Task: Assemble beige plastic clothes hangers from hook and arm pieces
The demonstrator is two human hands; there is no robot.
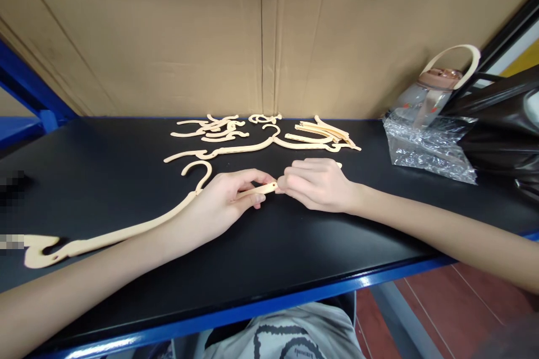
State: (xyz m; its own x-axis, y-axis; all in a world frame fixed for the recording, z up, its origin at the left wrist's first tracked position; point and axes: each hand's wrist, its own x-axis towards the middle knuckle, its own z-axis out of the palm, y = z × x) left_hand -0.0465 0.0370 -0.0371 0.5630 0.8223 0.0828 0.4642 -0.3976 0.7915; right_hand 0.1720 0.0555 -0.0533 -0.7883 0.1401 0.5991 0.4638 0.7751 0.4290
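My left hand (236, 196) is closed around a cream plastic hanger arm (263, 188), its holed end pointing right. Close by, my right hand (315, 184) has its fingers curled, the fingertips meeting at that holed end. A cream tip (339, 165) pokes out behind the right knuckles; it looks like a second hanger piece in that hand, mostly hidden. Under my left forearm lies a cream clothes hanger (135, 230), hook up, partly covered. Farther back, another hanger (244, 148) lies flat on the black table (269, 269).
Loose curved hanger pieces (219, 129) lie in a pile at the back left, with small hooks (264, 119) beside them. Straight arms (324, 130) are stacked at the back right. A handled bottle (433, 90) and clear plastic wrap (429, 146) stand right. Cardboard (168, 33) backs the table.
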